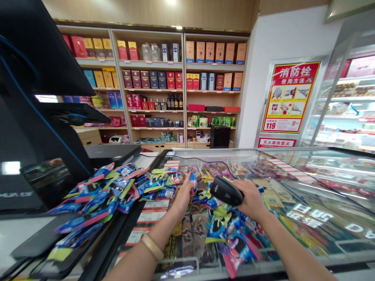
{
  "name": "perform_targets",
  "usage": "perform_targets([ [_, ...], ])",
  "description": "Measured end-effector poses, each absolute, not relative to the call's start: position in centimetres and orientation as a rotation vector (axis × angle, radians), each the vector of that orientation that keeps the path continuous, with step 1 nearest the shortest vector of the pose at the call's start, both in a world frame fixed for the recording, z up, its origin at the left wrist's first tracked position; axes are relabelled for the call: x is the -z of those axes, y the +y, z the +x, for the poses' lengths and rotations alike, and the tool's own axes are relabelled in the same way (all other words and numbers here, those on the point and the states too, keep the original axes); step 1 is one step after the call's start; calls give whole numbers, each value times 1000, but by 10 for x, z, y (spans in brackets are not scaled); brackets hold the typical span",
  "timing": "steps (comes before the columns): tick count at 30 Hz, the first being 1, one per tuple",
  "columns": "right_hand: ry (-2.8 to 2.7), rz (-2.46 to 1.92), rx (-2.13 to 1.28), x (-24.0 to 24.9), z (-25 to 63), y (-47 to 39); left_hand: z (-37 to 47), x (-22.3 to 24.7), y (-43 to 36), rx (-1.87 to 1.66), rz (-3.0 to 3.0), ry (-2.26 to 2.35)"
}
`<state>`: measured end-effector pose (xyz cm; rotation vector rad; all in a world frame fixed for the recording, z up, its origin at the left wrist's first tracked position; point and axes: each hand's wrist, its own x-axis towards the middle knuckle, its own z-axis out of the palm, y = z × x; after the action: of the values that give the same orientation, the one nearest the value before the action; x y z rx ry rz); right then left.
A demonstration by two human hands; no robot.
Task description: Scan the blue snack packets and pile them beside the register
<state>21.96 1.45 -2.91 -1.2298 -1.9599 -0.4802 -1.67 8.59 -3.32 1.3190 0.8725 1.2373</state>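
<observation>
- The shelves [181, 89] fill the back wall ahead of me, stacked with boxed goods and a row of bottles.
- The glass-topped freezer [293, 183] stretches out under my arms and off to my right, its lid showing packets inside.
- The black monitor [32, 117] stands on the desk [17, 234] at my left (its screen faces away from me).
- A red poster [290, 97] hangs on the white wall at the right.
- A heap of snack packets [99, 195], mostly blue with pink and yellow ends, spreads from the desk edge across the freezer lid.
- More of them lie in a second pile [231, 234] just below my right hand.
- My right hand [252, 199] is closed round the black scanner [225, 190], its head pointing left.
- My left hand [184, 193], a gold bracelet [152, 246] at the wrist, pinches one blue packet [193, 180] upright, just beside the scanner's head.
</observation>
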Motion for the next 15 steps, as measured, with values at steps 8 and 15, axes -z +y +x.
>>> perform_targets([
  [8, -1808, -1253, 617, 30, 231, 17, -13, 44, 81, -1044, 1598, 910],
  [15, -1811, -1270, 612, 34, 241, 20, -3, 37, 62, -888, 1884, 672],
])
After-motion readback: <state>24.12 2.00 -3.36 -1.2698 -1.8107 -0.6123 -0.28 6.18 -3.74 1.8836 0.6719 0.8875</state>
